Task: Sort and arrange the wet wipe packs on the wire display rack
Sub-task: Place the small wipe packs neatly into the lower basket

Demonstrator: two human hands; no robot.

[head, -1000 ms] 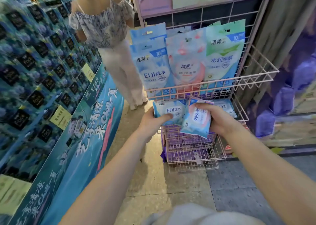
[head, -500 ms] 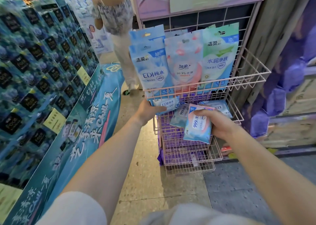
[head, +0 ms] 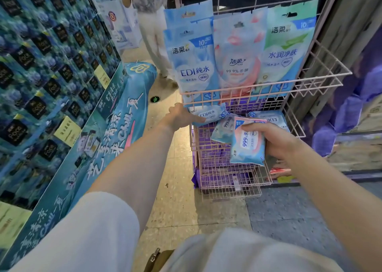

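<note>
Pink-and-blue soft "999" wipe pack [head: 248,142] is gripped upright by the right hand [head: 275,140], just beside the pink wire rack [head: 227,168]. A pale blue "EDI" pack [head: 208,114], lying crosswise, is apparently pinched by the left hand [head: 182,117].

The right hand [head: 277,140] grips a small blue-and-pink "999" wet wipe pack [head: 247,142] before the pink wire display rack [head: 322,73]. The left hand [head: 180,117] touches, perhaps pinches, a small blue "EDI" wipe pack [head: 209,114] on the middle shelf.
</note>
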